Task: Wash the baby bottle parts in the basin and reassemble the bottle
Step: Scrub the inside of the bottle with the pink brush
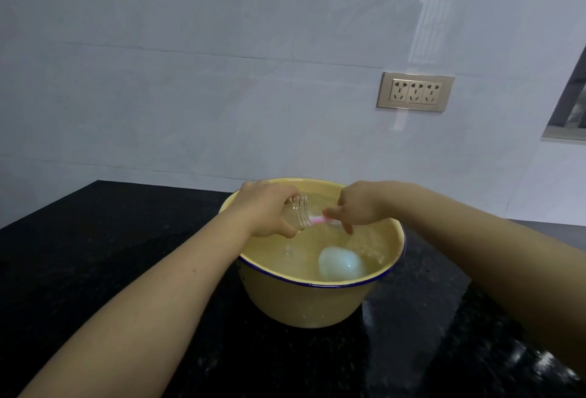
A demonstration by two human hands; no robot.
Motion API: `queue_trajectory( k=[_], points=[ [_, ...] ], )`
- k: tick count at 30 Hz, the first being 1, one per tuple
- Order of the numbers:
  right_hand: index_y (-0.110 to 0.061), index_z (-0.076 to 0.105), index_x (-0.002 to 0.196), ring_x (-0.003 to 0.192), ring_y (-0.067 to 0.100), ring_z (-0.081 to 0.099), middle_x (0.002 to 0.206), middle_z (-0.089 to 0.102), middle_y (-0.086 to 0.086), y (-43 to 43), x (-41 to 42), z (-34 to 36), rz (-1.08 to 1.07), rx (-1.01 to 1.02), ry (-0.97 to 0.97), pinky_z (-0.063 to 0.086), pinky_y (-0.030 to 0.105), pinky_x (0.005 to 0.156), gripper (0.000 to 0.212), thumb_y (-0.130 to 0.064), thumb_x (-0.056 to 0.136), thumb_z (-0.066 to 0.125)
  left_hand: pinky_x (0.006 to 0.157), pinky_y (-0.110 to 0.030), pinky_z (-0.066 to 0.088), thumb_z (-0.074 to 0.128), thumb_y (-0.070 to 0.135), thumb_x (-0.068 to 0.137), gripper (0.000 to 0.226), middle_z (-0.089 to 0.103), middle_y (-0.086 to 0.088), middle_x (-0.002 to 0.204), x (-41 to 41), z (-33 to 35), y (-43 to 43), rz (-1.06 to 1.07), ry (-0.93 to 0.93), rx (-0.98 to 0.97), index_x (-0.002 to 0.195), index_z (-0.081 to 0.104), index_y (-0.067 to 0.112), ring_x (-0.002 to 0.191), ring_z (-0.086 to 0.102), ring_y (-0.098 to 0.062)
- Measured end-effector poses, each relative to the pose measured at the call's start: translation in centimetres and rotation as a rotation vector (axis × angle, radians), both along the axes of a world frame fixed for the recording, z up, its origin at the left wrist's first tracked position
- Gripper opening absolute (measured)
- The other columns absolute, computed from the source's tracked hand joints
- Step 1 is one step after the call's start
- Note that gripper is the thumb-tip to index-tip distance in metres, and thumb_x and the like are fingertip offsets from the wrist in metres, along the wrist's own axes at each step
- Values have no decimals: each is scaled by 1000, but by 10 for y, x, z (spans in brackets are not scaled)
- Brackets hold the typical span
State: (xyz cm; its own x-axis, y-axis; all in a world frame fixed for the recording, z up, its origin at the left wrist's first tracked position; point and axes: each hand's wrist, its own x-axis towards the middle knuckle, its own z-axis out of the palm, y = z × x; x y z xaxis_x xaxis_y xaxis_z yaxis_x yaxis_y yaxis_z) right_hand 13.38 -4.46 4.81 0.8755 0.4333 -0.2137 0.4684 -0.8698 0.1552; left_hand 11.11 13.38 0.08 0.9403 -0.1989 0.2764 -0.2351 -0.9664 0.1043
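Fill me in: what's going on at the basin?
A person is washing a baby bottle over a yellow basin of water on a black counter. The left hand grips the clear bottle on its side, mouth towards the right hand, which pinches what looks like a pink brush at the bottle's mouth. A pale blue part sits in the water, not yet reassembled.

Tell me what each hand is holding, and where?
The left hand grips the clear bottle round its body, behind the threaded neck. The right hand pinches a pink thing by its end.
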Motion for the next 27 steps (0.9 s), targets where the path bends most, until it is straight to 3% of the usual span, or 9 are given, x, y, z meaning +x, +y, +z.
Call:
queue_trajectory(
  k=[2,4,7,12,15,17,19,23,27],
  points=[
    [-12,75,90,80,24,52,72,51,4,0,-3,4,9,8,78,42,34,81,63,-46,100,23,81,-33,34,68,44,67,52,60,11,97,1,0,0,1,-42,29,116,53,33,97,52,-20],
    [-13,73,98,61,24,47,63,44,5,-1,-5,7,-3,21,162,45,32,65,62,-45,101,20,80,-33,32,68,44,68,54,60,11,101,1,0,1,3,-53,50,118,52,34,100,52,-20],
    [-11,73,90,39,14,27,46,27,-3,-5,-4,8,-81,131,335,30,22,44,78,-61,96,14,77,-32,29,67,43,67,51,54,13,92,-1,0,0,-1,-44,72,115,52,34,99,51,-20],
    [-9,67,74,31,10,18,39,19,-7,-18,6,1,-97,389,512,20,17,38,78,-66,93,16,85,-34,35,68,42,67,53,57,12,98,-2,2,0,-1,-20,-17,117,53,31,101,53,-20],
    [-8,55,68,32,9,15,39,18,-6,-25,11,0,-115,585,528,16,15,36,66,-61,94,26,82,-33,34,69,44,68,47,49,16,83,-2,1,0,4,-42,-28,111,54,32,97,52,-21],
    [-10,50,66,33,9,16,41,19,-6,-28,12,2,-125,687,488,15,16,36,57,-57,95,34,79,-33,34,69,46,67,42,48,14,73,-1,0,0,4,-53,-47,104,56,32,92,52,-22],
    [-11,51,63,35,12,21,42,23,-5,-31,11,2,-126,702,364,19,18,38,57,-58,93,39,81,-33,35,69,47,66,47,50,13,74,-1,-1,0,2,-47,-87,110,57,34,89,48,-20],
    [-18,64,60,54,17,43,56,40,3,-38,9,1,-53,532,68,37,28,58,58,-64,87,43,82,-33,36,70,49,66,55,59,10,91,-2,1,-1,-13,-43,-113,117,55,35,91,47,-19],
    [-20,72,72,68,17,53,71,59,10,-42,8,4,35,414,-80,43,31,65,51,-66,81,51,77,-32,32,68,49,66,54,59,10,99,-4,2,-3,1,-50,-50,116,53,34,93,47,-18]
  ],
)
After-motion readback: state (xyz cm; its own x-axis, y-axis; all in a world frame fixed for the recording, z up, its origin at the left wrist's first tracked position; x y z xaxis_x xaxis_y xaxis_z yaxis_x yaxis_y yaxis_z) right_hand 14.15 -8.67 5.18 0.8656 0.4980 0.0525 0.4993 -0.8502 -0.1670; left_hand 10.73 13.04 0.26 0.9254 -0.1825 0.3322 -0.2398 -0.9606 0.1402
